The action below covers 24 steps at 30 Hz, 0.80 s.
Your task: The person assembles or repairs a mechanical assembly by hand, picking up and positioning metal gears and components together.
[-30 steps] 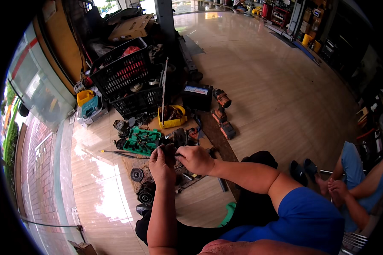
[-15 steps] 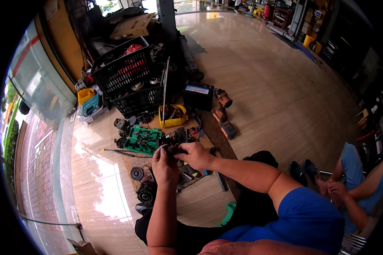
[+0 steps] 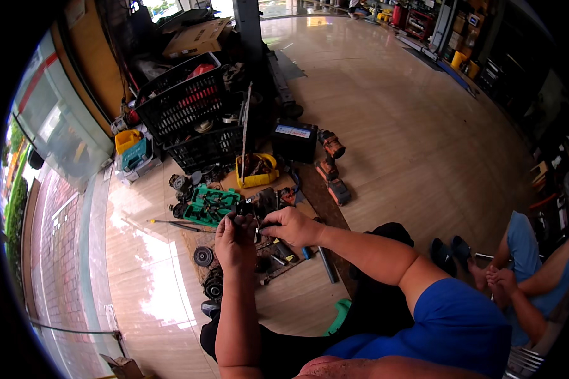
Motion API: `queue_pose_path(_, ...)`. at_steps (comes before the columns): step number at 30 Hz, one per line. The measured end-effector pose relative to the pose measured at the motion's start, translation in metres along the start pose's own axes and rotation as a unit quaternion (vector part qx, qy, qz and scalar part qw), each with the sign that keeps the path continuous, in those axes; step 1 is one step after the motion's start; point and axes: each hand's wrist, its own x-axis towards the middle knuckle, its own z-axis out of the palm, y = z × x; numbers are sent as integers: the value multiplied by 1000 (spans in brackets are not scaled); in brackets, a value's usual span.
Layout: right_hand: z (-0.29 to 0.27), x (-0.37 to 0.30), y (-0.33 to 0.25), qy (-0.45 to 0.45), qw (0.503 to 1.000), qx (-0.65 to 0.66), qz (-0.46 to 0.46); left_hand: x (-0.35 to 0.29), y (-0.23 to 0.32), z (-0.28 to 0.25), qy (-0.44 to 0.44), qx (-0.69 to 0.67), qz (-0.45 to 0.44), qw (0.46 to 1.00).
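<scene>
My left hand (image 3: 236, 247) is raised over the cluttered work mat, fingers curled up and closed round something small and dark that I cannot make out. Close to its right, my right hand (image 3: 295, 227) reaches in with thumb and fingers pinched together; what they hold is too small to name. A narrow gap separates the fingertips of both hands. Just beyond them lies a green tool case (image 3: 210, 205) with dark sockets or bits in it. Beside my left wrist a round black pulley-like part (image 3: 203, 256) and a dark ribbed part (image 3: 214, 285) rest near the mat.
Behind stand a yellow container (image 3: 257, 179), stacked black crates (image 3: 182, 101), a black battery (image 3: 294, 144) and an orange cordless driver (image 3: 332, 174). A dark tube (image 3: 329, 265) lies right of the mat. Another person's hands (image 3: 502, 281) are clasped at right.
My hands have drawn slightly apart; the left has shifted a little left and turned, its fingers curling more. The surrounding parts have stayed put.
</scene>
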Motion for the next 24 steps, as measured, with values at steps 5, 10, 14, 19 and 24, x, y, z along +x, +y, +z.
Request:
queue_pose_path(5,-5,0,-6,-32,999,17,10,-1,7,0,-15,-17,-10,1000)
queue_pose_path(10,-19,1,-15,-87,994,-61,17,-4,12,4,-88,-9,-48,995)
queue_pose_path(14,-33,1,-14,-129,984,-118,-22,-5,15,7,-70,27,-98,992)
queue_pose_path(19,-46,0,-15,-139,959,-247,-27,-12,16,13,-109,178,-172,963)
queue_pose_path(24,-49,2,-4,-135,933,-333,-35,-19,6,16,-134,445,-206,861)
